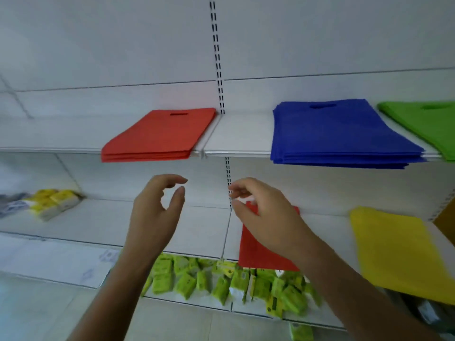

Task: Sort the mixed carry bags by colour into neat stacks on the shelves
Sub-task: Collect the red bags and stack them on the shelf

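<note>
- Up on the top shelf [236, 141], three stacks sit side by side: red stack [157, 136] on the left, blue stack [342, 134] well to its right, green stack [426, 126] at the far right edge, partly out of view.
- Red and blue stacks both overhang the shelf's front lip.
- Down on the middle shelf [98, 222], a lone red bag [258, 252] lies flat, partly behind the right hand, and a yellow bag [398, 249] lies near it to the right.
- Left hand [157, 212] hovers below the red stack, fingers loosely curved, thumb apart, holding nothing.
- Right hand [266, 215] hangs over the red bag, fingers loosely curled; whether it touches the bag, cannot tell.
- Green packets [221, 279] crowd the lower shelf; yellow packets [54, 200] sit far left, blurred.
</note>
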Available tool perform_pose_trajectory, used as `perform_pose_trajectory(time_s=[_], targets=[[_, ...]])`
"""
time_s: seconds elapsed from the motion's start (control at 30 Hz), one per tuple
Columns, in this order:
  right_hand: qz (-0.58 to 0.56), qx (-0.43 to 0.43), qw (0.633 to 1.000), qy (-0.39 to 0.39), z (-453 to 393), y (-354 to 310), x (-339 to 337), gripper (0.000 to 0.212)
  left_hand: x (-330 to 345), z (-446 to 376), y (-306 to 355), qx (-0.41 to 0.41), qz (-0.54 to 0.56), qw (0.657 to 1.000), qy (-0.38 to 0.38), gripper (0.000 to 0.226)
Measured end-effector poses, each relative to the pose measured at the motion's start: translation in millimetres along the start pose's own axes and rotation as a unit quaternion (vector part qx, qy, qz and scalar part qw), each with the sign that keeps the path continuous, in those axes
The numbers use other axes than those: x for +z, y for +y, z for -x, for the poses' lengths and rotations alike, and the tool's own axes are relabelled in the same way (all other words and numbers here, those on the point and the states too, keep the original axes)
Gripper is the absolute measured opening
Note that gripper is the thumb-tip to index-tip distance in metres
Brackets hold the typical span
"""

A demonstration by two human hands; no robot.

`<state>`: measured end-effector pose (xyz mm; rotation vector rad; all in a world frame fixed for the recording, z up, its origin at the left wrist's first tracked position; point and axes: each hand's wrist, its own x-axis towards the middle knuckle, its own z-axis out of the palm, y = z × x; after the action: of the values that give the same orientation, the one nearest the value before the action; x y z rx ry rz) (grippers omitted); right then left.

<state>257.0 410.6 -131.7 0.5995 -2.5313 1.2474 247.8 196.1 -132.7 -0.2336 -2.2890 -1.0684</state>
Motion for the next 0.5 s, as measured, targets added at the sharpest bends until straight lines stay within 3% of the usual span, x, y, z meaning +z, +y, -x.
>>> perform_pose_trajectory(time_s=[0.17, 0.37, 0.5], targets=[[0.044, -0.019, 0.998, -0.041, -84.2, -28.9, 29.5, 0.027, -40.2, -43.3, -53.3, -0.047, -0.045, 0.998, -0.005, 0.018], [0.056, 0.009, 0.997, -0.044, -166.6, -45.4, 48.1, 0.02, -75.3, -124.7, -116.2, -0.047, -0.049, 0.997, 0.03, 0.015], [0.193, 0.074, 0.978, -0.024, -231.1, -33.9, 62.3, 0.023, -88.9, -185.2, -154.9, -0.037, -0.049, 0.998, 0.005, 0.018]])
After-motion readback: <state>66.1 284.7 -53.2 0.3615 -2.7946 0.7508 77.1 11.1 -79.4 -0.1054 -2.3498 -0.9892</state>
